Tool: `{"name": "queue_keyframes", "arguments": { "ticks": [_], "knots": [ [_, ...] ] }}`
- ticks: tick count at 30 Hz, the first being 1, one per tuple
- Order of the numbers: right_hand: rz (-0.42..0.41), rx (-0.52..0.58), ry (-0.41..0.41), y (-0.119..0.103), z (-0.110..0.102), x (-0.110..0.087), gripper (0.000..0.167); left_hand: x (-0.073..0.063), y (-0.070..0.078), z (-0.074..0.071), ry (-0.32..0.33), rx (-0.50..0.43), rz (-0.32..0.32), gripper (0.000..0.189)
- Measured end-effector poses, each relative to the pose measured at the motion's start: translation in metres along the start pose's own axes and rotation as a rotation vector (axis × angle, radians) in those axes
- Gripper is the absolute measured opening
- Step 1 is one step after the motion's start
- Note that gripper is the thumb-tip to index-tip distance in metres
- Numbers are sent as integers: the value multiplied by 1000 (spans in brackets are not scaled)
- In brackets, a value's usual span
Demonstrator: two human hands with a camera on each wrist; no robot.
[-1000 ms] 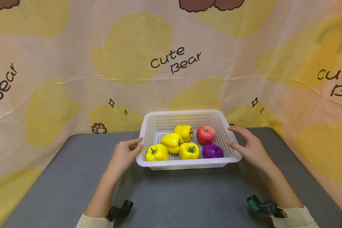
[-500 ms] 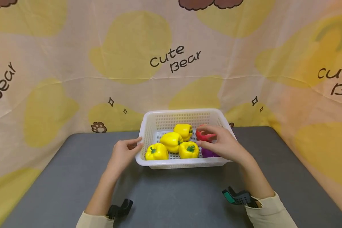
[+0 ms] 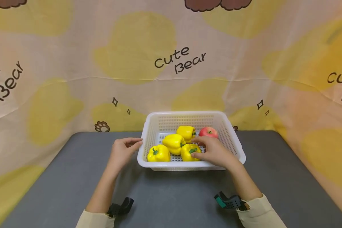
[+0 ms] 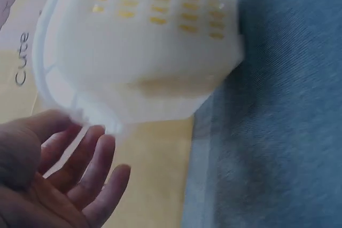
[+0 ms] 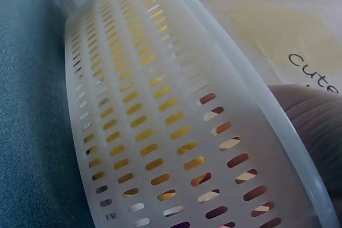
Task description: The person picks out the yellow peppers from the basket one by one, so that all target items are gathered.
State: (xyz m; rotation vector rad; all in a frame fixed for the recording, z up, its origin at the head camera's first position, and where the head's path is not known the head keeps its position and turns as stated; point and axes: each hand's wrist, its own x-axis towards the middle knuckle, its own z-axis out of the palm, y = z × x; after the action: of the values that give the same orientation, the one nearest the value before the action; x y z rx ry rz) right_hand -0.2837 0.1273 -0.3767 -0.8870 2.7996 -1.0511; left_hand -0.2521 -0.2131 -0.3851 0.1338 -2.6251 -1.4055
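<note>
Because the right hand (image 3: 213,152), its thumb and fingers spread apart, arches over the front yellow pepper (image 3: 187,152) low and just right of mid-frame, neighbours could be knocked. To its upper left lie the middle yellow pepper (image 3: 174,143) and, farther up, the back yellow pepper (image 3: 184,132); a finger swung wide might shove either. Smooth, rounded skin could let the front pepper slip if caught only near its top; contact there cannot be made out. Left of centre, the left hand (image 3: 122,151) touches the rim of the white basket (image 3: 188,164), fingers loosely bent; whether it pinches the rim I cannot tell. Should that touch be light, a forearm bump could skew the basket on the grey surface (image 3: 171,193). Brushed, the red apple (image 3: 208,132) might roll.
</note>
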Motion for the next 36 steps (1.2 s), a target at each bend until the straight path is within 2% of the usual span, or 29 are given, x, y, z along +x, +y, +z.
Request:
{"name": "queue_keyframes", "arguments": {
  "ticks": [6,10,16,30,36],
  "knots": [
    [34,-34,-40,1,2,2,52,9,5,-12,-152,-67,-113,41],
    [47,-40,-46,5,-1,1,52,20,9,-8,-222,-117,-159,43],
    [48,-34,-65,4,0,3,51,21,8,-6,-208,-112,-207,45],
    [69,-51,-75,-4,1,7,59,17,11,-10,-193,-80,-172,49],
    [80,-71,-86,-4,0,8,59,18,11,-7,-191,-96,-148,50]
  ]
}}
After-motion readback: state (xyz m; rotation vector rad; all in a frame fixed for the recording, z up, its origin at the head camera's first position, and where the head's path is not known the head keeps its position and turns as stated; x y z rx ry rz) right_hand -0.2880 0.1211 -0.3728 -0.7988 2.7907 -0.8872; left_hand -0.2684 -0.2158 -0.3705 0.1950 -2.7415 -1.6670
